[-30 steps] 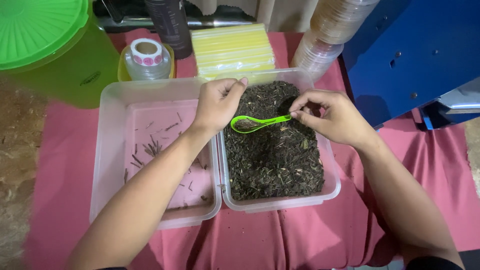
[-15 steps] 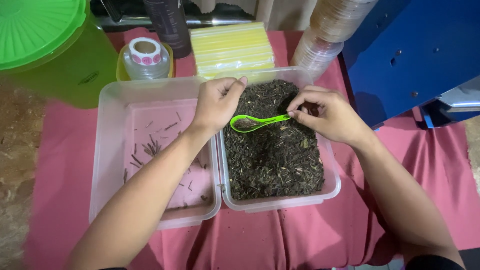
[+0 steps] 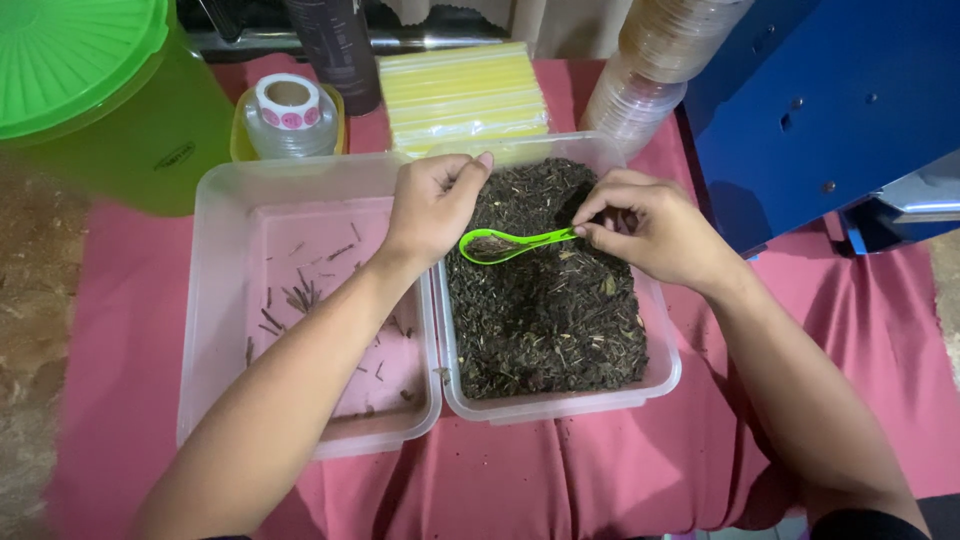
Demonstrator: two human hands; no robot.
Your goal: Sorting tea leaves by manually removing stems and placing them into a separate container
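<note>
Little has moved: the right hand point(image 3: 655, 232) still pinches the green spoon point(image 3: 512, 243) over the tea leaves point(image 3: 545, 310); left hand point(image 3: 432, 205) fingers curled together.

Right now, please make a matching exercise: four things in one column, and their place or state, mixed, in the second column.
1. green spoon
2. left container
3. right container
4. roll of stickers

a. full of dark dried leaves
b. holds only a few stems
c. in the yellow dish, behind the containers
d. held by the right hand at its handle

Pairs: 1-d, 2-b, 3-a, 4-c
</note>
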